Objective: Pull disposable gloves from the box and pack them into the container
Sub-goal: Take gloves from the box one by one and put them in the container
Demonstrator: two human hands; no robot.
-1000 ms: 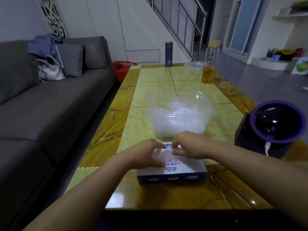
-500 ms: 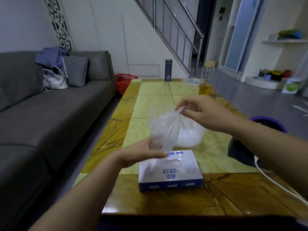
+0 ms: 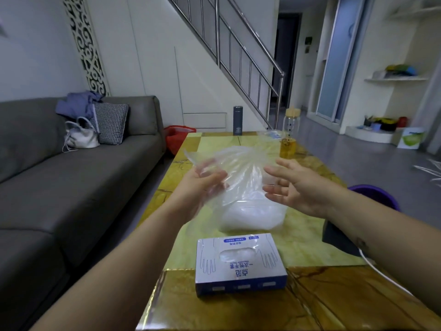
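A clear plastic glove point(image 3: 238, 163) is held up over the table, spread out between my hands. My left hand point(image 3: 202, 185) grips its left side, with the fingers showing through the film. My right hand point(image 3: 293, 187) is at the glove's right edge with fingers straight and spread, holding nothing. Below and behind the glove stands the clear container point(image 3: 253, 218), with several crumpled gloves inside. The white and blue glove box point(image 3: 241, 266) lies flat near the table's front edge, more gloves showing in its opening.
The yellow-green table point(image 3: 310, 237) carries a glass bottle of amber liquid point(image 3: 288, 144) and a dark flask point(image 3: 238, 120) at the far end. A black, purple-rimmed object point(image 3: 374, 197) with a white cable stands at the right. A grey sofa point(image 3: 83, 177) runs along the left.
Both hands rose from the box with a glove pulled out of it. My right hand let go of the glove's top and opened, while my left hand lifted it higher.
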